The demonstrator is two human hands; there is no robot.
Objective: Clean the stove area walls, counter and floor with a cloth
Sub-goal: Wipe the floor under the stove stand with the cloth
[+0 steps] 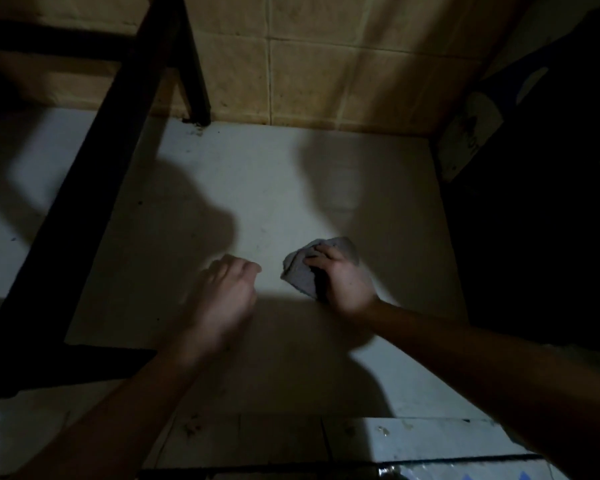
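Note:
A crumpled grey cloth (pixel 300 271) lies on the pale floor (pixel 257 188), and my right hand (pixel 343 282) grips it with fingers curled over its top. My left hand (pixel 227 289) hovers just left of the cloth, blurred, its fingers loosely curled and holding nothing. Both forearms reach in from the bottom of the view. The beige tiled wall (pixel 309 71) rises at the far edge of the floor. The scene is dim, with hard shadows of my arms across the floor.
A black metal stand leg (pixel 194 64) meets the floor at the wall, and a slanted black bar (pixel 84 188) crosses the left side. A dark object (pixel 534 202) fills the right side. Dark specks lie near the leg's foot (pixel 198 128).

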